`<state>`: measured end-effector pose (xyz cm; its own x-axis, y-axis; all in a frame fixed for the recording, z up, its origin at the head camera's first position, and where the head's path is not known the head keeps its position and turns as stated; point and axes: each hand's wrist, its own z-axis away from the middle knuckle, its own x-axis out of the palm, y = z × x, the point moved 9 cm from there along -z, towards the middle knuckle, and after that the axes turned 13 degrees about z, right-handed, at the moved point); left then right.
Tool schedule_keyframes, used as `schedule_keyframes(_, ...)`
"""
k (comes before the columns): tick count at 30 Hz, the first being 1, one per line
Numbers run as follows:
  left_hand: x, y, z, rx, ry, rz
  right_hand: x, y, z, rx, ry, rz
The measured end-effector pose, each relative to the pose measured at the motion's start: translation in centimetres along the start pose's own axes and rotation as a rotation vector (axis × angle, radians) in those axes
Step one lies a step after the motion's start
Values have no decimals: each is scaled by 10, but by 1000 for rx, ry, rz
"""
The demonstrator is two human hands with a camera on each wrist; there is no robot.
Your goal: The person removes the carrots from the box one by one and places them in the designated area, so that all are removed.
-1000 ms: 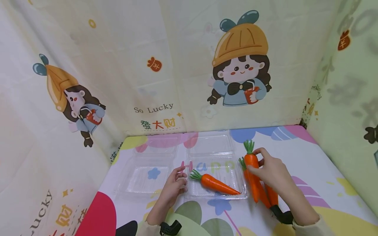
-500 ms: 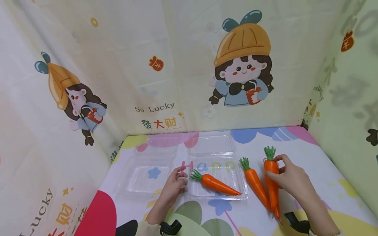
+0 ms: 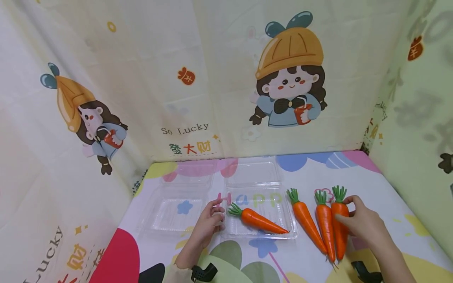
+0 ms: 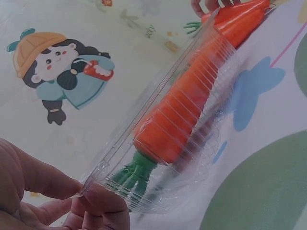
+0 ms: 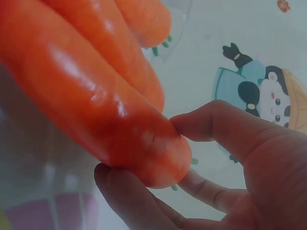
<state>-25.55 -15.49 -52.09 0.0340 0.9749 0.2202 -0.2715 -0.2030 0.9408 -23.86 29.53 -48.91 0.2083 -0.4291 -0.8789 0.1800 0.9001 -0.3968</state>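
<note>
Thumb and fingers of my right hand (image 3: 366,220) pinch the upper end of the rightmost carrot (image 3: 340,232), just below its green top. Right beside it lie two more carrots, a middle carrot (image 3: 325,226) and a left carrot (image 3: 307,222), tips close together. In the right wrist view the pinched carrot (image 5: 105,105) fills much of the picture. My left hand (image 3: 208,223) pinches the left rim of an open clear plastic box (image 3: 293,218); the left wrist view shows the rim between thumb and fingers. Inside this box, one carrot (image 3: 262,221) lies slantwise, leaves toward my left hand.
A second open clear plastic box (image 3: 155,226) stands to the left, with its lid folded back. The lid (image 3: 252,173) of the right box also lies back. Patterned cloth walls (image 3: 219,78) rise behind and at both sides of the printed tabletop (image 3: 354,177).
My right hand has moved right, parting the bunched carrots so that three now lie side by side right of the box. The left hand and the carrot in the box stay put.
</note>
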Motion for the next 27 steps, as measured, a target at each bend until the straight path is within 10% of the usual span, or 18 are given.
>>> schedule_keyframes(27, 3, 2, 1, -6, -9, 29, -1, -10, -5, -2, 61, 15)
